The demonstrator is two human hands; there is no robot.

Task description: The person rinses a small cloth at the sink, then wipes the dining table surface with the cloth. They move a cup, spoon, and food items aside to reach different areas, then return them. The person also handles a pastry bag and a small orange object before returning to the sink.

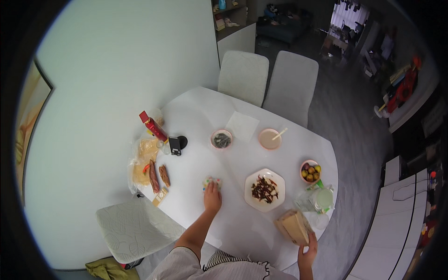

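Note:
My left hand (212, 199) lies over a white cloth with coloured spots (207, 182), pressed on the white table. At the lower right, my right hand (308, 249) grips the near edge of a tan box (294, 227), which is tilted. A white hexagonal plate (249, 200) with dark red and brown food stands between the hands. To its right are a bowl of small round fruits (310, 171) and a clear pitcher with a pale green lid (323, 198). The underside of my left hand is hidden.
Farther back are a bowl with dark contents (222, 139), a white sheet (242, 126) and a bowl with a light utensil (270, 139). At left are a red bottle (155, 129), a phone-like device (175, 146), long brown pieces of food (154, 177) and plastic bags (141, 173). Chairs (243, 75) surround the table.

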